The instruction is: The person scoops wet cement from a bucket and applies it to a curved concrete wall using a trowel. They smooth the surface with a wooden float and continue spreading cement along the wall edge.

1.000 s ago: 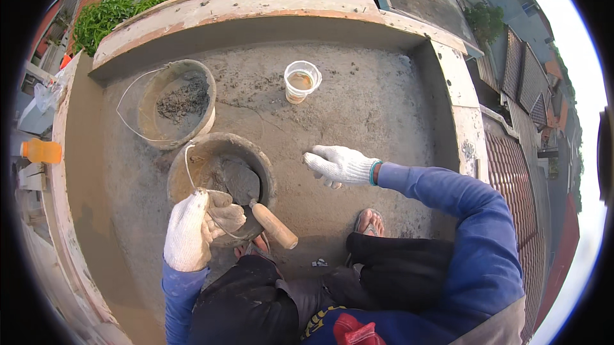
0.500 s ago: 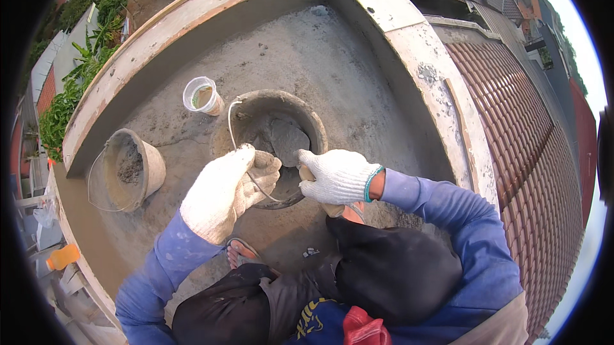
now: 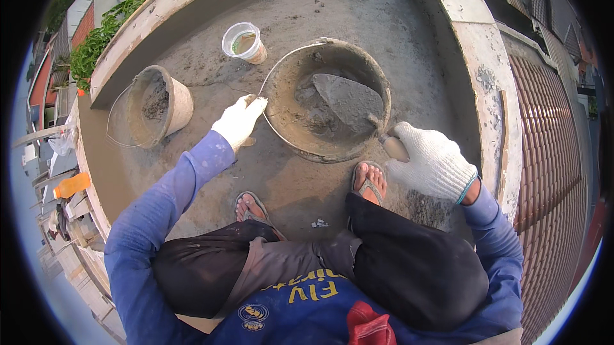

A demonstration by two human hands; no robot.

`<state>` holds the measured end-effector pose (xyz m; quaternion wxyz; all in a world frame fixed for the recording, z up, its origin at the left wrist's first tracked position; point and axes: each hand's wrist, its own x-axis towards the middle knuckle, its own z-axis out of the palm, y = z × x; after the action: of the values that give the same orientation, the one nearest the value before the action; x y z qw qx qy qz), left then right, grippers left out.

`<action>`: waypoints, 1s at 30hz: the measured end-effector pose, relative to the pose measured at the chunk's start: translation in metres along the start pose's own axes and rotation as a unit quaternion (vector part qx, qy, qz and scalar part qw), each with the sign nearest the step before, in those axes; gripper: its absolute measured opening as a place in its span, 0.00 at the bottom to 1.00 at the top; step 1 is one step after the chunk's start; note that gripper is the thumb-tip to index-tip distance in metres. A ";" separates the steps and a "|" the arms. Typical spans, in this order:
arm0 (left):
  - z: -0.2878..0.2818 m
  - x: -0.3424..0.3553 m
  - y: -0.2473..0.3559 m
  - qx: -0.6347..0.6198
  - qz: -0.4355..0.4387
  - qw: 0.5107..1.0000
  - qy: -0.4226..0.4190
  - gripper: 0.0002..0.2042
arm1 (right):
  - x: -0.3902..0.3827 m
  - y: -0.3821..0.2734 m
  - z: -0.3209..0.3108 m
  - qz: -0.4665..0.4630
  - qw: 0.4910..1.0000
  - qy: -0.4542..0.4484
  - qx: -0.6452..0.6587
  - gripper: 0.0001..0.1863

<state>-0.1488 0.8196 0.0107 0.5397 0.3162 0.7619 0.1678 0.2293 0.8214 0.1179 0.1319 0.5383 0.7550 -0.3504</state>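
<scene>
In the head view a large mortar bucket (image 3: 291, 147) stands in front of my feet. My left hand (image 3: 242, 118) grips its wire handle (image 3: 274, 70) at the left side, wearing a white knit glove. My gloved right hand (image 3: 427, 158) is closed on the wooden handle of a trowel, whose broad, mortar-coated blade (image 3: 346, 99) lies inside the bucket over wet grey mortar.
A smaller bucket (image 3: 179, 105) with grey mix stands left, a clear plastic cup (image 3: 254, 52) behind. Low walls (image 3: 476, 70) edge the cement floor, with tiled roofs (image 3: 547, 153) beyond. An orange container (image 3: 71, 185) sits left. My sandalled feet (image 3: 252, 207) are below the bucket.
My right hand has taken hold of the trowel and moved right with it. The large bucket now sits further up and right in view, more upright to the camera, with my left hand at its side.
</scene>
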 end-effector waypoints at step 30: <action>0.149 -0.012 0.102 0.071 0.406 0.908 0.073 0.19 | 0.005 0.082 0.040 0.015 0.973 -0.086 0.215 0.22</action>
<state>0.0230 0.8745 0.0265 0.3437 0.6224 0.6155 0.3401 0.2942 0.8117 0.0546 0.0828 0.5336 0.6395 -0.5472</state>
